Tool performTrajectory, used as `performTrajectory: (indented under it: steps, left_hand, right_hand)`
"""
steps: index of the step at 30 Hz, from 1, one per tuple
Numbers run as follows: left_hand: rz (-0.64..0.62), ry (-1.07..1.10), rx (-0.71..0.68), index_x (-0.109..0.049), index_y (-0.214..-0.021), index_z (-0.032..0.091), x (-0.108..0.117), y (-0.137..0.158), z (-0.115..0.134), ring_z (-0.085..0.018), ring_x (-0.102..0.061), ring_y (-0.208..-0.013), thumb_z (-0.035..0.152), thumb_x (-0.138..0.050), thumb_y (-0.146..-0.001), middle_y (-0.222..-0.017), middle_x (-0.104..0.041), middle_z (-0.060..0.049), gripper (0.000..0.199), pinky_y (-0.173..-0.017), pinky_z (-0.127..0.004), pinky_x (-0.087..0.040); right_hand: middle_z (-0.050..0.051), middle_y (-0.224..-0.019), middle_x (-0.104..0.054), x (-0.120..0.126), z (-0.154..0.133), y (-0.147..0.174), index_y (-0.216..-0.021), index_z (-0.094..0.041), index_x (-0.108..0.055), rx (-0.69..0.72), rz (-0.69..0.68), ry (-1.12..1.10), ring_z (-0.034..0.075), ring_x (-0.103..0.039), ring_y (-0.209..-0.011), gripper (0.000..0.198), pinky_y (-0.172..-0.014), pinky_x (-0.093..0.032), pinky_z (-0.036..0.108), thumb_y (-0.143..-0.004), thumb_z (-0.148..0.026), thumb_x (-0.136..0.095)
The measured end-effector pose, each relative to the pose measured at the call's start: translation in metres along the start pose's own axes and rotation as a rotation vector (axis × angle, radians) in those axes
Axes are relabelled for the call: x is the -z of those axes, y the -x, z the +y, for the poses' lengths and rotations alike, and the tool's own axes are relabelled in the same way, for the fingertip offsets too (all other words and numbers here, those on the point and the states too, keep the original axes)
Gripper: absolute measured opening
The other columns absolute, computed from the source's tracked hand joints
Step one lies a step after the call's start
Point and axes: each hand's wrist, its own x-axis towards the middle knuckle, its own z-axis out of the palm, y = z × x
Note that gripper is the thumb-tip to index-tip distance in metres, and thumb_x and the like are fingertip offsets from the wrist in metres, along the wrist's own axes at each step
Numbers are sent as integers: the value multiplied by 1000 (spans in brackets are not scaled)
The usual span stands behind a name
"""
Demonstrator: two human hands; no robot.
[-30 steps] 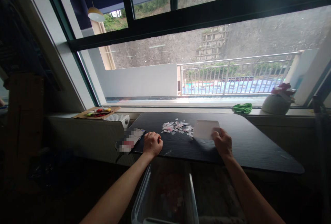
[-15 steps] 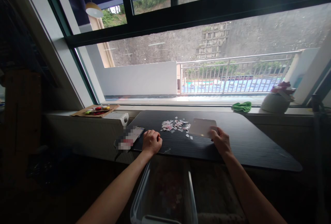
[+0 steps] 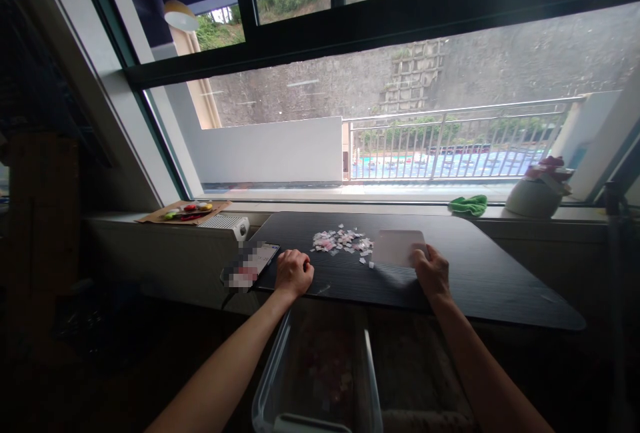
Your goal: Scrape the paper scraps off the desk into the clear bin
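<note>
My right hand grips the right edge of a flat plastic scraper, thin, pale and translucent with rounded corners. The scraper is tilted up over the dark table, its left edge right beside a pile of small white and pinkish paper-like scraps. Whether its lower edge touches the tabletop I cannot tell. Closed in a loose fist, my left hand rests at the table's near edge, left of the scraps; nothing shows in it. Below the edge stands a clear plastic bin with blurred scraps inside.
A phone, partly pixelated, lies left of my left hand. On the sill are a brown board with colourful items, a green cloth and a pale rounded container. A large window rises behind the table.
My right hand and the scraper have shifted slightly to the right, and the scraper faces me a little more squarely. My left hand has stayed in place.
</note>
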Motion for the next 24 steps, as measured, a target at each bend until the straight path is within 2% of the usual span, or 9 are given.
performTrajectory:
  steps: [5,11,18,20,24]
  left_hand:
    - [-7,-3,4,-63,-73,21,1,0,1,-22,-54,-89,19,-51,-75,-82,-64,-6,13,-88,-37,-38]
    - [-16,-6,11,-63,-73,21,1,0,1,-22,-54,-89,19,-51,-75,-82,-64,-6,13,-88,-37,-38]
    - [-14,-1,13,-64,-73,19,1,0,0,-22,-54,-87,19,-50,-76,-82,-64,-5,14,-88,-37,-39]
    - [-7,3,3,-64,-73,19,0,0,-1,-21,-55,-87,19,-50,-77,-81,-64,-5,15,-88,-37,-39]
    - [-2,14,-8,-66,-76,19,-2,-1,-6,-22,-56,-90,20,-48,-78,-84,-65,-5,18,-88,-37,-40]
  right_hand:
    - [1,-57,-55,-1,0,2,-70,-19,-62,11,-24,-64,18,-49,-56,26,-53,-39,29,-62,-36,-45]
    - [1,-60,-58,-6,-2,7,-78,-17,-65,138,-173,-37,18,-51,-58,29,-57,-41,29,-63,-37,-49]
    - [0,-57,-55,1,3,-1,-73,-18,-63,30,1,-46,17,-49,-55,27,-53,-40,28,-64,-35,-43]
    - [0,-58,-56,5,6,-4,-74,-18,-64,11,-35,-78,17,-51,-55,27,-52,-41,27,-64,-35,-45]
    - [2,-69,-65,9,12,-9,-85,-17,-66,3,-196,-102,18,-59,-62,30,-55,-45,26,-64,-32,-50]
